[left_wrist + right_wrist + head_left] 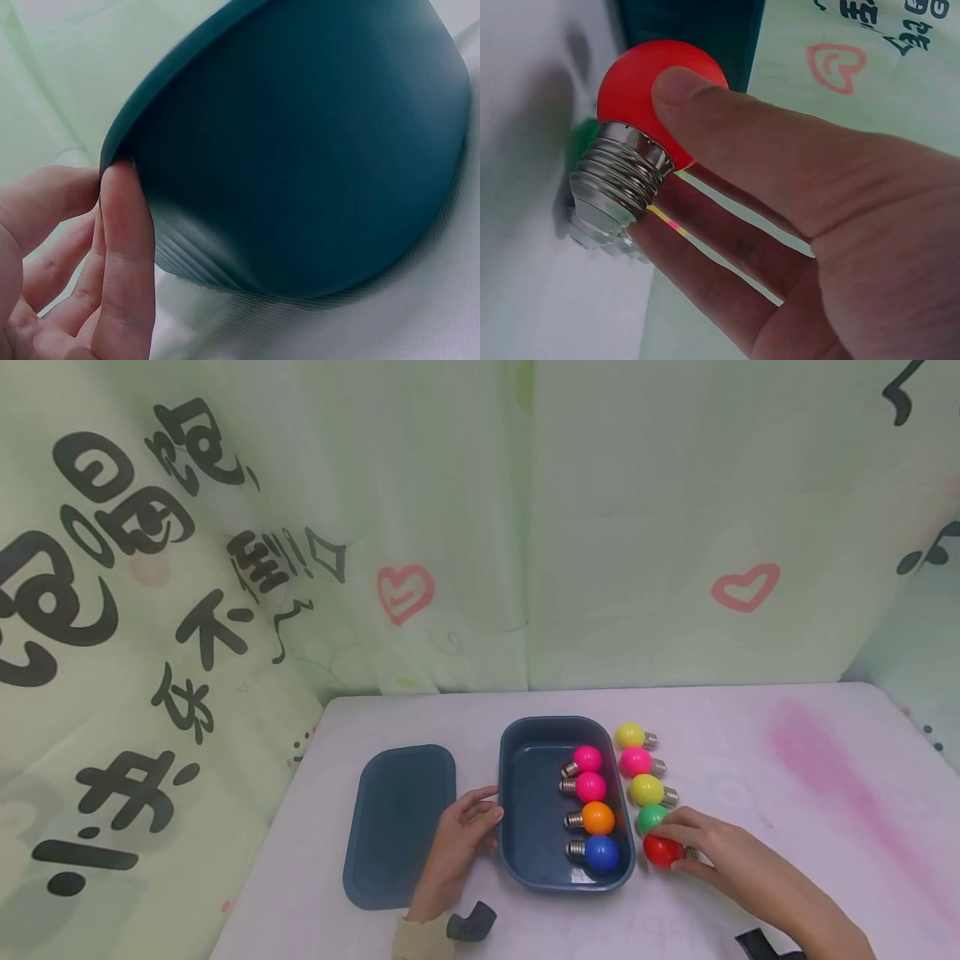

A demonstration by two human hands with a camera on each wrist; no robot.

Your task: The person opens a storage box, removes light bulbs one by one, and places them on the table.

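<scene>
My left hand [463, 843] is at the left side of a dark blue box [567, 886], its fingertips pinching the rim in the left wrist view. Inside the box, along its right side, lie two pink bulbs [587, 759], an orange bulb [598, 818] and a blue bulb [602, 854], their metal screw bases pointing left. Just right of the box, my right hand [708, 847] holds a red light bulb [641, 86] between thumb and fingers. Its silver screw base [622, 165] shows below the thumb. Partly covered by that hand is a green bulb [651, 818].
Beyond the green bulb, a yellow bulb [646, 790], a pink bulb [636, 762] and another yellow bulb [629, 735] line the box's right side. A dark blue lid [401, 818] lies flat on the white table [757, 777] to the left. A printed curtain [622, 527] hangs behind.
</scene>
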